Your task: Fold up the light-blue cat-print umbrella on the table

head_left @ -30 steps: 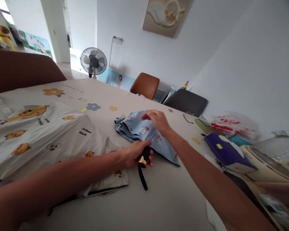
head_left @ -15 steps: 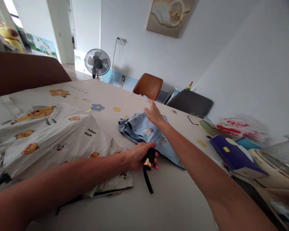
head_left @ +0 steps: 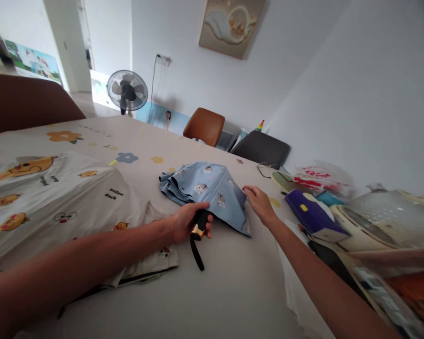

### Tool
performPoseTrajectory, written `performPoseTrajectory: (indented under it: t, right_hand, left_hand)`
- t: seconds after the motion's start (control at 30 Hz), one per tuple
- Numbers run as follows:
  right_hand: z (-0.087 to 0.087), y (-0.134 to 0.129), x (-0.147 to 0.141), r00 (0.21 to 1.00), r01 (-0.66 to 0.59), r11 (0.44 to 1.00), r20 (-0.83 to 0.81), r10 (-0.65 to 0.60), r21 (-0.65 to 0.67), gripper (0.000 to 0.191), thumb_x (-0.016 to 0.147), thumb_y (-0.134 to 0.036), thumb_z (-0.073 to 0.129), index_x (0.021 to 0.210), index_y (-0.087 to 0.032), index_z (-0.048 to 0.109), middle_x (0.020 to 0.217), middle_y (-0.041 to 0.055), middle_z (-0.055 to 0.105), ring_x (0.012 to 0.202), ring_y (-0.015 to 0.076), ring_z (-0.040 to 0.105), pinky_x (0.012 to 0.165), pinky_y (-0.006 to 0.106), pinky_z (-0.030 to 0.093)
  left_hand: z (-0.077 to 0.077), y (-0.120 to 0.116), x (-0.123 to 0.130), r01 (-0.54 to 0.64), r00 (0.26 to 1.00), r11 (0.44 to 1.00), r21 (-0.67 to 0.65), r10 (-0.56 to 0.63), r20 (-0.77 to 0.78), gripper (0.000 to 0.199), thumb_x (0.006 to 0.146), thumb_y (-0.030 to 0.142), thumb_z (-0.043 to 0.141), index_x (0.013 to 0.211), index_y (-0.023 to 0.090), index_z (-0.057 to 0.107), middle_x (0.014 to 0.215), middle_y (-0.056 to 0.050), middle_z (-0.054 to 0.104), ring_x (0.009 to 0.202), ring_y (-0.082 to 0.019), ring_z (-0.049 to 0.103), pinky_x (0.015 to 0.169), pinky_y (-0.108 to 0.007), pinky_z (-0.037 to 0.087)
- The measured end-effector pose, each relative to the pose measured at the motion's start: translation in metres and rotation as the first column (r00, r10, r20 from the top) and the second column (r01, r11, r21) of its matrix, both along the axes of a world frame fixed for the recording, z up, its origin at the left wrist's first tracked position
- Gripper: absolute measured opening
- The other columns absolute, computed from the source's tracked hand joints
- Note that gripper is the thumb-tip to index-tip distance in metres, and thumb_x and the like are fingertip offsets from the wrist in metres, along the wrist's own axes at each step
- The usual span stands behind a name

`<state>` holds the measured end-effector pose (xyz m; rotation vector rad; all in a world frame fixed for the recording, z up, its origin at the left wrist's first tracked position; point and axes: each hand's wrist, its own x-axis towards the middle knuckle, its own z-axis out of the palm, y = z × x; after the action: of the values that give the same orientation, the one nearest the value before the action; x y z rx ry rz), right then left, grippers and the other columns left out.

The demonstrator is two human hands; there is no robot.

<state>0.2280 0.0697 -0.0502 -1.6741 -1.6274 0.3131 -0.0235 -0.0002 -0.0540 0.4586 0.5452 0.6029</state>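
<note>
A blue umbrella (head_left: 212, 181) with cartoon animal prints lies partly folded on the table, its canopy loose and its black and gold handle toward me. My left hand (head_left: 192, 222) is wrapped round that handle, and a black strap hangs below it. Just right of the canopy is my right hand (head_left: 260, 203), its fingers slightly curled and apart, holding nothing. Whether its fingertips touch the cloth edge is hard to tell. A white umbrella (head_left: 88, 207) with yellow duck prints spreads over the table at the left, partly behind my left forearm.
On the right side of the table (head_left: 240, 292) are a purple box (head_left: 314, 215), a plastic bag (head_left: 321, 179), glasses (head_left: 266, 170) and a clear-covered container (head_left: 385, 216). Chairs stand beyond the table, with a fan (head_left: 127, 92) farther back.
My right hand has come off the top of the blue canopy and moved down to its right side. The left hand still grips the handle. The whole view has shifted slightly.
</note>
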Motion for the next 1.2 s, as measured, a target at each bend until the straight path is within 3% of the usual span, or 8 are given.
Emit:
performPoseTrajectory:
  t: [0.1, 0.4, 0.53, 0.7, 0.77, 0.93, 1.2]
  right_hand:
    - [-0.007, 0.000, 0.003, 0.998, 0.017, 1.000, -0.066, -0.017, -0.004, 0.031, 0.073, -0.037, 0.048, 0.093, -0.018, 0.063, 0.102, 0.0084, 0.063, 0.096, 0.0218, 0.055, 0.086, 0.036, 0.038]
    - [-0.020, -0.002, 0.011, 0.953, -0.033, 0.999, -0.302, 0.030, -0.004, 0.021, 0.067, -0.036, 0.056, 0.078, -0.020, 0.063, 0.081, 0.0009, 0.064, 0.081, 0.0178, 0.055, 0.076, 0.030, 0.040]
    - [-0.016, -0.005, 0.017, 0.904, -0.107, 0.994, -0.419, 0.088, -0.020, 0.014, 0.062, -0.031, 0.063, 0.069, -0.019, 0.062, 0.080, 0.0010, 0.065, 0.078, 0.0170, 0.056, 0.075, 0.030, 0.041]
    - [0.000, -0.005, 0.020, 0.797, -0.115, 0.991, -0.589, 0.134, 0.069, 0.014, 0.065, -0.032, 0.058, 0.067, -0.019, 0.053, 0.101, 0.0044, 0.062, 0.082, 0.0180, 0.058, 0.073, 0.031, 0.044]
    - [0.005, -0.005, 0.021, 0.763, -0.111, 0.990, -0.630, 0.142, 0.089, 0.014, 0.066, -0.033, 0.055, 0.068, -0.020, 0.051, 0.094, 0.0052, 0.063, 0.079, 0.0186, 0.058, 0.070, 0.032, 0.045]
    - [0.005, -0.006, 0.020, 0.730, -0.124, 0.991, -0.671, 0.126, 0.051, 0.014, 0.064, -0.033, 0.055, 0.067, -0.021, 0.049, 0.061, -0.0009, 0.055, 0.062, 0.0167, 0.055, 0.059, 0.030, 0.044]
    - [0.004, -0.008, 0.028, 0.765, -0.212, 0.973, -0.634, 0.108, -0.091, 0.024, 0.058, -0.030, 0.063, 0.078, -0.017, 0.060, 0.068, 0.0024, 0.062, 0.059, 0.0164, 0.057, 0.057, 0.029, 0.044]
  left_hand:
    - [0.000, 0.001, -0.003, 0.007, 0.999, 1.000, -0.009, -0.007, 0.046, 0.024, 0.083, 0.030, 0.042, 0.068, 0.013, 0.047, 0.058, 0.000, 0.047, 0.043, -0.009, 0.047, 0.040, -0.026, 0.046]
    - [-0.003, 0.004, -0.002, 0.027, 0.998, 0.999, -0.023, -0.026, 0.049, 0.024, 0.083, 0.031, 0.042, 0.067, 0.013, 0.046, 0.057, 0.000, 0.047, 0.043, -0.010, 0.047, 0.042, -0.026, 0.046]
    - [-0.003, 0.004, -0.003, 0.038, 0.999, 0.999, -0.020, -0.038, 0.024, 0.025, 0.082, 0.032, 0.044, 0.067, 0.013, 0.047, 0.057, 0.000, 0.047, 0.044, -0.009, 0.047, 0.043, -0.026, 0.046]
    - [-0.003, 0.004, -0.003, 0.066, 0.997, 0.997, -0.034, -0.065, 0.028, 0.025, 0.082, 0.033, 0.044, 0.067, 0.013, 0.046, 0.056, 0.000, 0.046, 0.044, -0.009, 0.047, 0.043, -0.025, 0.046]
    - [-0.002, 0.003, -0.003, 0.090, 0.995, 0.995, -0.046, -0.088, 0.036, 0.025, 0.083, 0.032, 0.043, 0.067, 0.013, 0.046, 0.055, 0.001, 0.045, 0.043, -0.009, 0.046, 0.042, -0.026, 0.046]
    - [-0.001, 0.003, -0.003, 0.102, 0.993, 0.994, -0.039, -0.100, 0.062, 0.023, 0.083, 0.032, 0.042, 0.069, 0.014, 0.045, 0.057, 0.001, 0.045, 0.044, -0.010, 0.046, 0.042, -0.026, 0.046]
    - [0.001, 0.002, -0.003, 0.098, 0.994, 0.994, -0.041, -0.096, 0.051, 0.022, 0.084, 0.031, 0.041, 0.069, 0.014, 0.044, 0.058, 0.000, 0.046, 0.044, -0.010, 0.046, 0.041, -0.026, 0.045]
